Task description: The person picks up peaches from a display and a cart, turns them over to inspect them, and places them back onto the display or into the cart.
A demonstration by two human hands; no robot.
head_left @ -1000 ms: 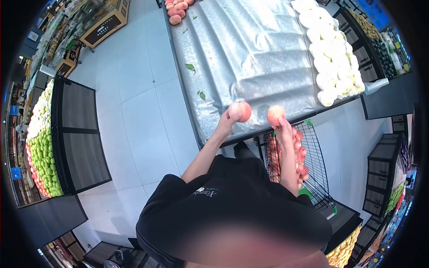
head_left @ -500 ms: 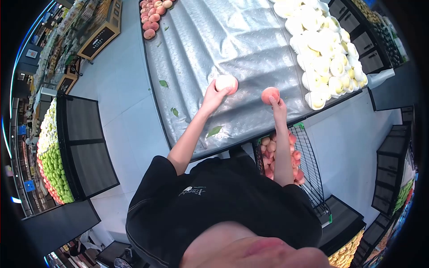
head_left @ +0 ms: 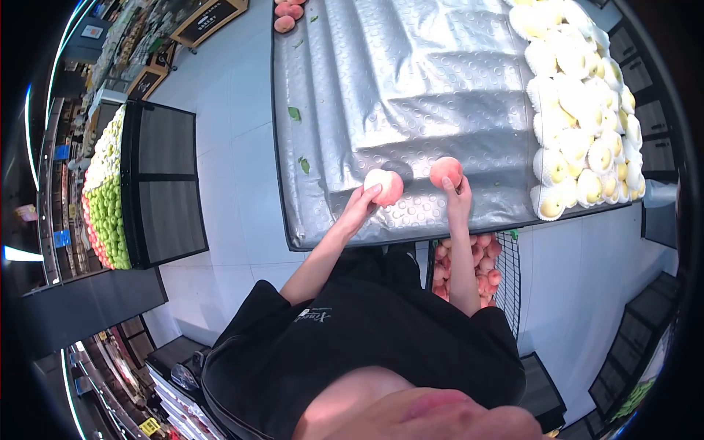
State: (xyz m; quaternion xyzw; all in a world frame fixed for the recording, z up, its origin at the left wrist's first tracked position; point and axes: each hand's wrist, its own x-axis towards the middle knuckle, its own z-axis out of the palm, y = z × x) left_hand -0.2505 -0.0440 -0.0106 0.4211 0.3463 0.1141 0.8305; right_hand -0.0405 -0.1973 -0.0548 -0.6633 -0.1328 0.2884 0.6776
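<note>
My left hand (head_left: 359, 209) is closed round a pale pink peach (head_left: 385, 188), held above the near part of a silver-grey textured mat (head_left: 411, 110). To its right, my right hand (head_left: 458, 196) grips a second, redder peach (head_left: 446, 171) from below with the thumb on its near side. A gap separates the two peaches. Under my right forearm stands a black wire cart (head_left: 510, 275) holding many peaches (head_left: 487, 264).
Pears in white foam nets (head_left: 579, 125) are piled along the mat's right side. A few peaches (head_left: 287, 15) lie at its far left corner. Green leaves (head_left: 295, 114) are scattered on the left part. A stand of green fruit (head_left: 108, 220) is off to the left.
My view has shifted, so the display sits further right. The left peach has come nearer to me, and the loose leaf at the near edge is no longer visible. Both hands keep their peaches.
</note>
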